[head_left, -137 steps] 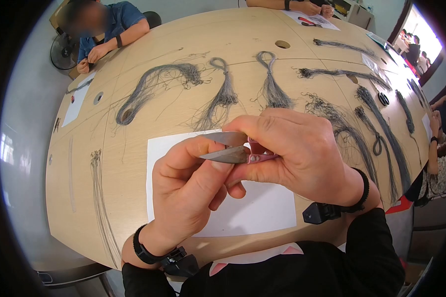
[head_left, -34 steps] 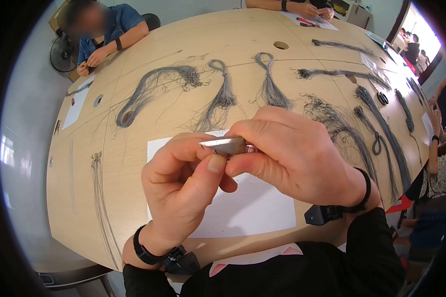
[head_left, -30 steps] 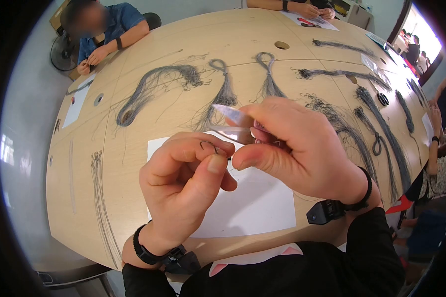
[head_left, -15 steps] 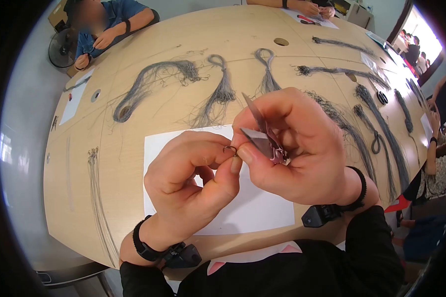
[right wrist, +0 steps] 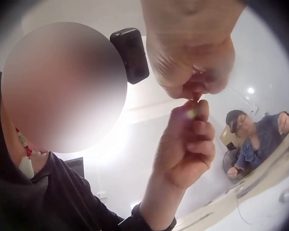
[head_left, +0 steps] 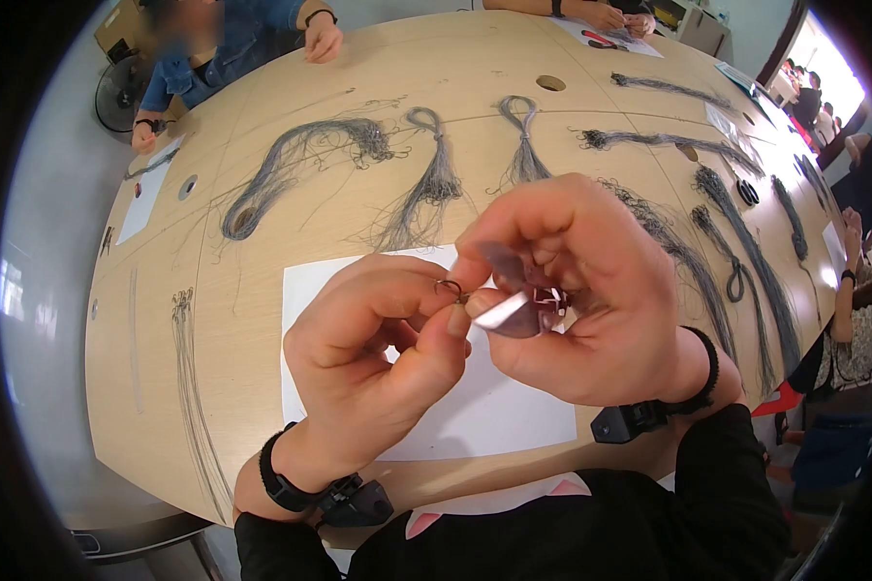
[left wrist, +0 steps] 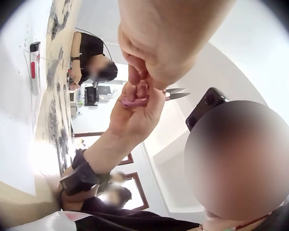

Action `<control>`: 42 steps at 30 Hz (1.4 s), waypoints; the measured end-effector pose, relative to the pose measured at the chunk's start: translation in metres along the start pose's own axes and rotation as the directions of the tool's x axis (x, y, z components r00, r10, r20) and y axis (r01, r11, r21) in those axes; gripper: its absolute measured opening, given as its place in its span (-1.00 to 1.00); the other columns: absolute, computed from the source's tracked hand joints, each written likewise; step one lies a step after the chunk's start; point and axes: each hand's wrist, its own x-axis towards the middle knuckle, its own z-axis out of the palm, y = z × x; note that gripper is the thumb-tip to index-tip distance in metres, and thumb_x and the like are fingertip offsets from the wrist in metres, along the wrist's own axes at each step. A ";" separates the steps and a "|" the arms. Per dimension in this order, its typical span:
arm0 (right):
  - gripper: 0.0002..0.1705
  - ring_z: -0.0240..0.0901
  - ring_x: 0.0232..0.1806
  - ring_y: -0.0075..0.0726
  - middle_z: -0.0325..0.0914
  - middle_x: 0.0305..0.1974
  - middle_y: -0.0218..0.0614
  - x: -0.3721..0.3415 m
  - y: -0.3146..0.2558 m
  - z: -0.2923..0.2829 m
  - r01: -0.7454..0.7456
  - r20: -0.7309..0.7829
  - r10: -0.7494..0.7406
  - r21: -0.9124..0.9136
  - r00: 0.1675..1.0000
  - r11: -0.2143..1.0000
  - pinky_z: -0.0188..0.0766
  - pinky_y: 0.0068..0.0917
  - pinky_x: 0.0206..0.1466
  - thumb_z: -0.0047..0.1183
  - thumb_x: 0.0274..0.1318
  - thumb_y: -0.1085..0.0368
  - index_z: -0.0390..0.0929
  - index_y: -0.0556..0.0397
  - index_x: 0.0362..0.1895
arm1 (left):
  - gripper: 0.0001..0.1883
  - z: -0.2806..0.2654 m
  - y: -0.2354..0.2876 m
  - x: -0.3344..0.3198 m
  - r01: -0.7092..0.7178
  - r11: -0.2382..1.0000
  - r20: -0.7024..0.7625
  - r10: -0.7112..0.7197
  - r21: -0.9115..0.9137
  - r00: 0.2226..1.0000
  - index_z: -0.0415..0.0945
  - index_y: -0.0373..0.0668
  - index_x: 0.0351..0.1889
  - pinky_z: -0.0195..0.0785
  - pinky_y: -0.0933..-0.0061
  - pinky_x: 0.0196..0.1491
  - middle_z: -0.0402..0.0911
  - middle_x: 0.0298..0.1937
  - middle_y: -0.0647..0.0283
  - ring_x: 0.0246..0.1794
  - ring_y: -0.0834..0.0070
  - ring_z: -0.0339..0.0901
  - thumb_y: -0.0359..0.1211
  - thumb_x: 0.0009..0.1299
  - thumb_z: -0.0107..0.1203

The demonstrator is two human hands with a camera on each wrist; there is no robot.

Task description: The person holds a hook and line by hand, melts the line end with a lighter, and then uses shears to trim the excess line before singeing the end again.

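Note:
In the head view the left hand (head_left: 383, 334) pinches a small dark hook (head_left: 448, 288) between thumb and index finger. Touching it at the fingertips is the right hand (head_left: 591, 290), which has small scissors (head_left: 513, 315) in its curled fingers, blades spread and pointing left. The left wrist view shows the scissors' pink handle (left wrist: 135, 103) around the right hand's fingers. Whatever lies between the two sets of fingertips is too small to tell. Both hands are above a white sheet of paper (head_left: 484, 416).
Bundles of grey line with hooks lie across the table: a curved one (head_left: 286, 160), two looped ones (head_left: 431, 179) (head_left: 521, 145), and several at the right (head_left: 746, 232). Thin strands (head_left: 189, 378) lie at the left. A person (head_left: 233, 44) sits across the table; a cutter (left wrist: 34, 67) lies on paper.
The hands have come together at their fingertips, and the scissors have swung from pointing at the left hand's hook to sitting back in the right palm. The person opposite has spread their arms.

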 end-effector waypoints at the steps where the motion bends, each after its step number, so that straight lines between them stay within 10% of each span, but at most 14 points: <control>1: -0.67 0.14 -0.51 -0.71 0.29 -0.45 -0.33 0.000 0.002 0.002 0.036 0.001 -0.036 -0.007 0.999 0.999 0.15 -0.79 -0.45 -0.10 -0.25 0.63 0.18 0.18 -0.30 | -0.91 -0.001 -0.001 0.000 -0.017 0.999 0.025 0.015 0.047 1.000 0.40 -0.31 -0.48 0.18 0.78 -0.63 0.44 -0.40 0.20 -0.58 0.67 0.37 -0.59 0.03 0.02; 14: -0.75 0.12 -0.43 -0.73 0.26 -0.43 -0.42 0.001 -0.005 -0.007 -0.141 0.015 0.141 0.007 0.990 0.990 0.16 -0.76 -0.37 -0.11 -0.12 0.51 0.22 0.19 -0.25 | -0.94 0.001 0.009 0.004 -0.026 0.989 -0.077 0.015 -0.149 0.997 0.36 -0.35 -0.46 0.32 0.72 -0.59 0.41 -0.34 0.09 -0.54 0.58 0.41 -0.58 0.10 -0.02; 22: -0.63 0.15 -0.40 -0.70 0.26 -0.40 -0.46 0.001 -0.011 -0.007 -0.429 0.279 0.356 0.276 0.892 0.860 0.13 -0.77 -0.36 -0.08 -0.04 0.34 0.23 0.29 -0.14 | -0.83 -0.013 0.011 0.009 -0.329 0.854 -0.064 0.385 0.403 0.921 0.41 -0.28 -0.45 0.31 0.62 -0.49 0.46 -0.33 0.10 -0.46 0.45 0.43 -0.61 -0.04 0.08; 31: -0.60 0.10 -0.56 -0.62 0.24 -0.57 -0.39 -0.001 -0.019 -0.007 -0.277 0.277 0.243 0.089 0.929 0.957 0.11 -0.68 -0.52 -0.02 -0.06 0.18 0.28 0.26 -0.24 | -0.75 -0.017 0.017 0.011 -0.508 0.625 0.169 0.521 0.592 0.837 0.41 -0.26 -0.41 0.33 0.56 -0.36 0.45 -0.29 0.13 -0.39 0.38 0.43 -0.65 -0.11 0.05; 38: -0.61 0.11 -0.57 -0.59 0.25 -0.57 -0.39 -0.003 -0.015 -0.005 -0.167 0.196 0.159 0.023 0.968 0.986 0.11 -0.68 -0.52 0.00 -0.08 0.20 0.29 0.24 -0.25 | -0.75 -0.017 0.013 0.011 -0.525 0.641 0.164 0.536 0.559 0.828 0.37 -0.26 -0.39 0.34 0.55 -0.36 0.44 -0.27 0.09 -0.41 0.37 0.43 -0.64 -0.07 0.03; 42: -0.59 0.12 -0.55 -0.61 0.26 -0.54 -0.40 -0.002 -0.016 -0.008 -0.193 0.150 0.178 0.097 0.973 0.976 0.10 -0.70 -0.49 -0.03 -0.06 0.17 0.29 0.27 -0.23 | -0.86 -0.010 0.015 0.006 -0.264 0.933 0.039 0.262 0.246 0.964 0.34 -0.32 -0.37 0.35 0.57 -0.42 0.40 -0.29 0.08 -0.44 0.47 0.41 -0.60 0.08 -0.02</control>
